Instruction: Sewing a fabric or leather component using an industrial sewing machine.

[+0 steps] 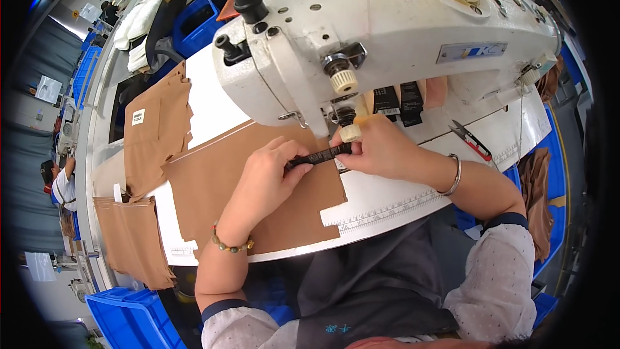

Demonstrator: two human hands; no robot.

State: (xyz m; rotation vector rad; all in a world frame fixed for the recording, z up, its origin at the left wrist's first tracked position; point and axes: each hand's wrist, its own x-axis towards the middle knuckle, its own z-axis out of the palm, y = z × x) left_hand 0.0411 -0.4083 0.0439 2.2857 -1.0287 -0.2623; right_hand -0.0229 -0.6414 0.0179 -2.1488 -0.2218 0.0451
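Note:
Both hands grip a narrow black printed strip point(320, 155) horizontally below the sewing machine's needle area. My left hand point(265, 178) pinches its left end, and my right hand point(381, 145) pinches its right end, close to the white knob at the machine head. A brown fabric piece point(252, 207) lies flat on the white table under the strip and my left hand. The white sewing machine point(400, 32) arches over the work; its needle is hidden behind my right hand and the knobs.
Brown fabric stacks point(152, 126) lie on the left. Black labels point(410, 103) and snips point(473, 142) lie right of the needle area. Blue bins point(123, 320) stand around the table point(381, 210). A seated person point(63, 184) is at the far left.

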